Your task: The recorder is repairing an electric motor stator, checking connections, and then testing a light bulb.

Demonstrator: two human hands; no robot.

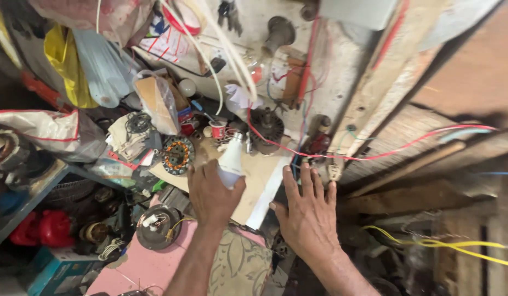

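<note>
Bulb (232,159), white, sits gripped in the left hand (211,193); keep it steady while the right hand (307,211), apparently empty, rests spread flat on the worktop (265,175).

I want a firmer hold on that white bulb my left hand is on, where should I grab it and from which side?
Judging by its pose, grip the white bulb around its wide rounded dome, where the left hand already wraps it from below. The narrow screw base points up and away toward the red wire, so coming from the near, dome side looks easiest.
</note>
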